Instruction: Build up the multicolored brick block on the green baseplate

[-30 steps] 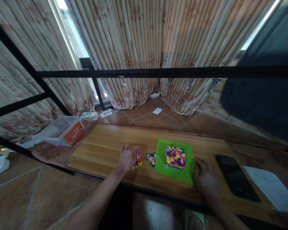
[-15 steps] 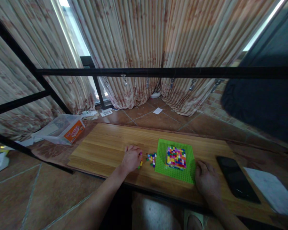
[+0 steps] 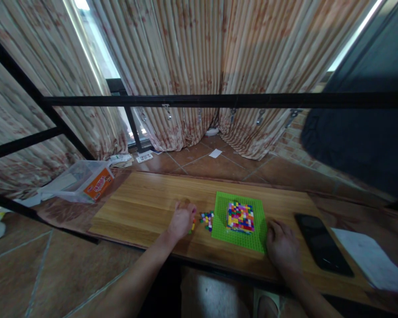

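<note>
A green baseplate (image 3: 222, 221) lies on the wooden table (image 3: 142, 203), with a square block of multicoloured small bricks (image 3: 240, 217) built on it. Left of the plate sits a small heap of loose coloured bricks (image 3: 207, 219). My left hand (image 3: 181, 219) rests on the table over another few loose bricks, fingers curled over them. What it grips, if anything, is hidden. My right hand (image 3: 281, 248) lies loosely curled on the table at the plate's right front corner, touching its edge and holding nothing that I can see.
A black phone (image 3: 322, 244) lies right of my right hand, with a white sheet (image 3: 371, 260) beyond it. A clear plastic box with an orange label (image 3: 86, 179) sits left of the table. A black metal bar (image 3: 219, 100) crosses in front of curtains.
My left hand has slid right over the left heap of bricks and curled its fingers. The right hand has stayed by the plate.
</note>
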The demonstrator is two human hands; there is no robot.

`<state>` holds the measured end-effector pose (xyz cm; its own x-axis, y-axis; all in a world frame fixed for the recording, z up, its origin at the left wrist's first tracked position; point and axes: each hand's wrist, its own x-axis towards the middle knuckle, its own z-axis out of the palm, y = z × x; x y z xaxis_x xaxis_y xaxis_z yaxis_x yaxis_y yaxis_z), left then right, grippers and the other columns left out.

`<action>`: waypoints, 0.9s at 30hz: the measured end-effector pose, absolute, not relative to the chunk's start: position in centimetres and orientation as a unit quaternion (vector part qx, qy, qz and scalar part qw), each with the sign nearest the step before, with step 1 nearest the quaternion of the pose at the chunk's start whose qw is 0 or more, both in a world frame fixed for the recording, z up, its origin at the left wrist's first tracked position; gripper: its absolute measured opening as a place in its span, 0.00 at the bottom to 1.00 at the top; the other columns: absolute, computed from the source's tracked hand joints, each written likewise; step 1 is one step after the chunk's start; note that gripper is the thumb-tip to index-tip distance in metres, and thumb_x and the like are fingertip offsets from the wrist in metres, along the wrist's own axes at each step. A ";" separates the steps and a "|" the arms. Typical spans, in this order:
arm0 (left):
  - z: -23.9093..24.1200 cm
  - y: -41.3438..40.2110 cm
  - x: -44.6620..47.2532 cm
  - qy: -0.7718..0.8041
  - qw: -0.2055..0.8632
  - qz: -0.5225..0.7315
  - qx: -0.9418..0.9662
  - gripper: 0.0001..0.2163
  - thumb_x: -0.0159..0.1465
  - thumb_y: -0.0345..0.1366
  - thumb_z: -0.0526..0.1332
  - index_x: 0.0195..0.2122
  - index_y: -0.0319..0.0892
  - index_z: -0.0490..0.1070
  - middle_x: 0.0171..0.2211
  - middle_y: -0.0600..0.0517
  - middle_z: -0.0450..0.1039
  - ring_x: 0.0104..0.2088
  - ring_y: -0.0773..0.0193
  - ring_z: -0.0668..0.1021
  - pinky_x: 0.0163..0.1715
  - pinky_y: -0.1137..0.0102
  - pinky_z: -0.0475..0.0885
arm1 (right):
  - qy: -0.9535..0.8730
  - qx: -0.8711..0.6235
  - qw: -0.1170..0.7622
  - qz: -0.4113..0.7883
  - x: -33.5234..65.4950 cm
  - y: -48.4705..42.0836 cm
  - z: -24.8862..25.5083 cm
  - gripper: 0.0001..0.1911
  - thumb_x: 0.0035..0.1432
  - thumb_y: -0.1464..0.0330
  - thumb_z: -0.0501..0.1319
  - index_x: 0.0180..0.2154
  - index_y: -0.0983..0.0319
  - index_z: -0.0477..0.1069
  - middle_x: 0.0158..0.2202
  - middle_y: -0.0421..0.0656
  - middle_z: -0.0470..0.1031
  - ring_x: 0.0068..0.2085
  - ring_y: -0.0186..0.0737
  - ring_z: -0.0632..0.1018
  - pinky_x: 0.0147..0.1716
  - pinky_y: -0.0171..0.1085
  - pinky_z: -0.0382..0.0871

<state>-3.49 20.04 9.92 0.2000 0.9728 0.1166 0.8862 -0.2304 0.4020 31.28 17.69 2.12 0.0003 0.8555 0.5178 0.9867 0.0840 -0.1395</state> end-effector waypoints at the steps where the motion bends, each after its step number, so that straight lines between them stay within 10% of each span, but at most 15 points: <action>1: 10.0 20.1 -3.4 0.609 0.130 0.181 0.761 0.07 0.62 0.27 0.52 0.35 0.43 0.68 0.32 0.53 0.73 0.37 0.64 0.73 0.50 0.64 0.61 | -0.693 -0.665 0.243 -0.134 31.2 17.7 2.2 0.16 0.59 0.68 0.49 0.44 0.65 0.70 0.44 0.51 0.71 0.47 0.48 0.70 0.46 0.46 0.65; 27: 9.6 23.1 -0.6 0.531 0.201 0.162 0.807 0.13 0.64 0.29 0.51 0.37 0.44 0.76 0.36 0.51 0.77 0.39 0.64 0.76 0.41 0.71 0.67 | -0.696 -0.666 0.221 -0.149 31.1 17.6 2.5 0.15 0.60 0.69 0.49 0.43 0.66 0.70 0.44 0.50 0.72 0.45 0.46 0.70 0.47 0.42 0.64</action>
